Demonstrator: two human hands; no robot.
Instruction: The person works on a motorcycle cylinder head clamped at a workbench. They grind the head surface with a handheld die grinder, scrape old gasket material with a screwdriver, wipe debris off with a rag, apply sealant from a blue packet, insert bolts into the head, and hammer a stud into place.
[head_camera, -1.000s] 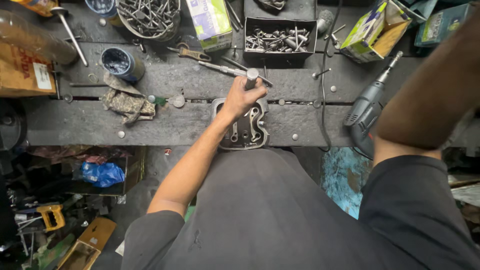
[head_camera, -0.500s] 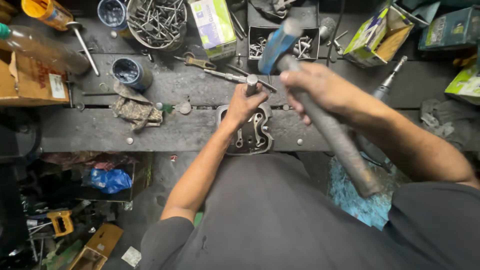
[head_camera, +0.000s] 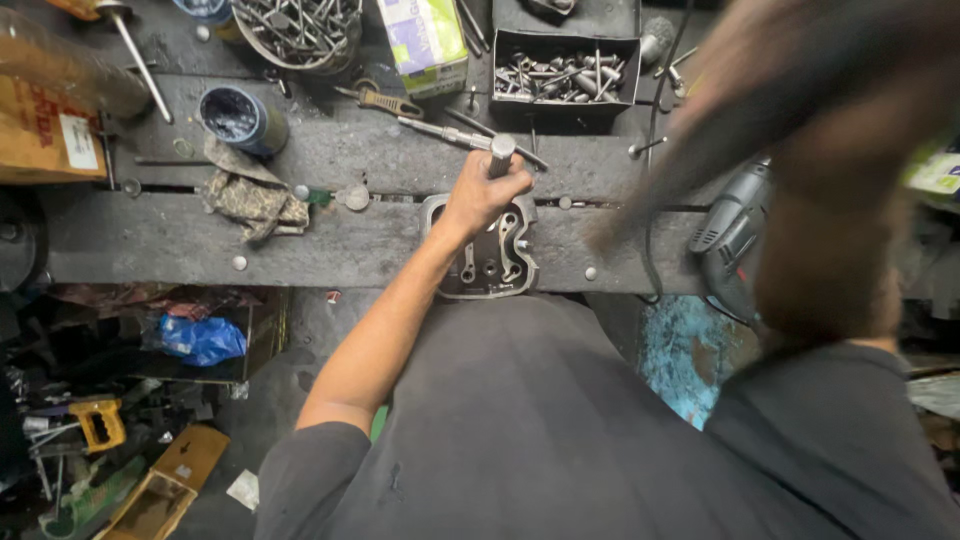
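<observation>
While left hand (head_camera: 483, 193) grips it | steel punch (head_camera: 500, 153) upright | cylinder head (head_camera: 490, 262) grey

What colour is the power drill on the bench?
Dark grey power drill, seen in the head view.

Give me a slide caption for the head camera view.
Left hand steadies a metal punch upright on an engine part at the workbench; right arm blurred.

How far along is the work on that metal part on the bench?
Done: the metal engine part lies flat on the workbench, and the left hand grips a steel punch upright on it. In hand: the right arm is raised and motion-blurred; what it holds cannot be made out. Left: the punch stands high above the part, so the driving looks unfinished.
</observation>
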